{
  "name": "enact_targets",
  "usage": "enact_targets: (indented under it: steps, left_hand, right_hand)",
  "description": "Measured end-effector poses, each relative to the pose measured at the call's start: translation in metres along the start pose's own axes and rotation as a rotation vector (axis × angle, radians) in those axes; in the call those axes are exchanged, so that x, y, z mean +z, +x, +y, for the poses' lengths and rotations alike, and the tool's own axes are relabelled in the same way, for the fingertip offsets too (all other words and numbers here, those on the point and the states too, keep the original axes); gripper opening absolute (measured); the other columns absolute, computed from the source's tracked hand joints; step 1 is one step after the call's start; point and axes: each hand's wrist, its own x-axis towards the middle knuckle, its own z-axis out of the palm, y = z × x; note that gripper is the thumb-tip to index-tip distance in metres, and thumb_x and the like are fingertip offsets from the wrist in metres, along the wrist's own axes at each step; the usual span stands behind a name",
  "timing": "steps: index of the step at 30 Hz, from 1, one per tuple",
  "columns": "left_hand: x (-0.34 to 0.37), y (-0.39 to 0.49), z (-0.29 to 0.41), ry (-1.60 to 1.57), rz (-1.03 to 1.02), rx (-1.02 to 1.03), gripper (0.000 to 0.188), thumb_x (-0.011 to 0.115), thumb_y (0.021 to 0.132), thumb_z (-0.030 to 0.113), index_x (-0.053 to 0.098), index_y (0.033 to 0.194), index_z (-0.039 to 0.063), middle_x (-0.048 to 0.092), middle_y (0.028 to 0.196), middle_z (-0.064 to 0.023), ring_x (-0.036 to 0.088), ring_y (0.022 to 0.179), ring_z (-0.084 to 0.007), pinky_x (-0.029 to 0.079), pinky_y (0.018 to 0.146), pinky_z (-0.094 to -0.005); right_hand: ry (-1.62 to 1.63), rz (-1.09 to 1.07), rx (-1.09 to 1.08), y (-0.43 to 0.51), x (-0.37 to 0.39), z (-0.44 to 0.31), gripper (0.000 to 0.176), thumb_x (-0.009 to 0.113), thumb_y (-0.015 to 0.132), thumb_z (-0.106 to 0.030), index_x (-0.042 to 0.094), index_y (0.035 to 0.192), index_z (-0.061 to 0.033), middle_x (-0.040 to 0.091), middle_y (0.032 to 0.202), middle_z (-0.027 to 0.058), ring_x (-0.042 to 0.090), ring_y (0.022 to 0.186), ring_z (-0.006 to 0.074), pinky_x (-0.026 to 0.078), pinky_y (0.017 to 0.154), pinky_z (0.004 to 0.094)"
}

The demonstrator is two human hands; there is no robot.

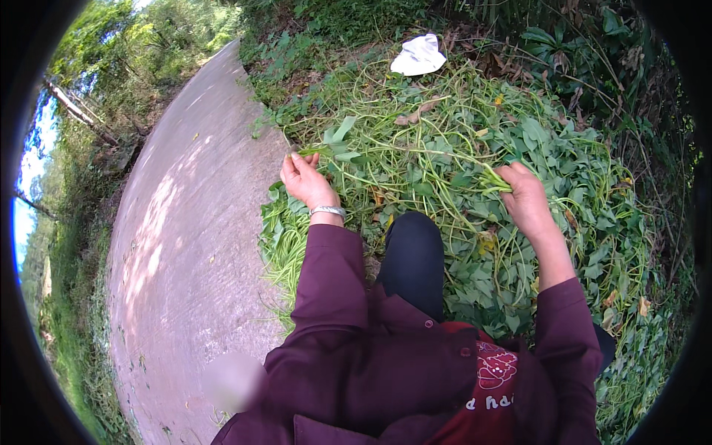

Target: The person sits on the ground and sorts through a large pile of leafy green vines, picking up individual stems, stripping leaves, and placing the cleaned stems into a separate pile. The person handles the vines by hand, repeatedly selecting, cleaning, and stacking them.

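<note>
My left hand, with a silver bracelet at its wrist, pinches a leafy green sprig by its stems over the road edge. In my right hand is a bunch of green vine stems, gripped near their ends. From that bunch a long stem reaches leftward over the heap. Both hands are above a wide heap of cut leafy vines, tangled stems and broad leaves together. Beside my left forearm lies a pile of green stems, partly covered by the sleeve.
A concrete road runs along the left. A white cloth-like item lies at the heap's far edge. Shrubs and dry brush border the right. My dark-trousered knee rises between my arms. A blurred pale patch covers part of the lower left.
</note>
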Motion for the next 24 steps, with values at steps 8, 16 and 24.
enact_targets:
  steps: [8,16,24]
  left_hand:
    - [-0.012,-0.044,0.012,0.439,-0.077,-0.118,0.050,0.061,0.082,0.009,0.040,0.126,-0.002,0.048,0.116,-0.0150,0.052,0.090,-0.0201,0.045,0.074,-0.0332]
    - [0.049,-0.283,0.048,0.579,-2.180,0.068,0.080,0.063,0.069,0.058,0.047,0.120,-0.001,0.054,0.116,-0.0205,0.054,0.105,-0.0322,0.044,0.088,-0.0374]
    - [0.020,-0.319,0.023,0.467,-2.174,-0.488,0.017,0.057,0.087,0.018,0.049,0.094,0.004,0.059,0.084,-0.0053,0.059,0.069,-0.0098,0.047,0.049,-0.0249]
  right_hand:
    - [0.176,0.145,0.065,0.007,-0.042,0.011,0.015,0.061,0.075,-0.008,0.059,0.089,-0.0046,0.060,0.079,0.0137,0.059,0.071,0.0264,0.046,0.066,0.0321]
    - [0.421,0.473,0.173,0.002,-0.111,0.009,0.015,0.063,0.082,-0.012,0.063,0.095,-0.0063,0.063,0.073,0.0002,0.052,0.067,0.0046,0.043,0.062,0.0215]
    - [0.563,0.589,0.291,-0.013,-0.136,0.023,0.018,0.063,0.083,-0.016,0.062,0.099,-0.0067,0.063,0.073,-0.0022,0.051,0.063,0.0020,0.040,0.056,0.0199]
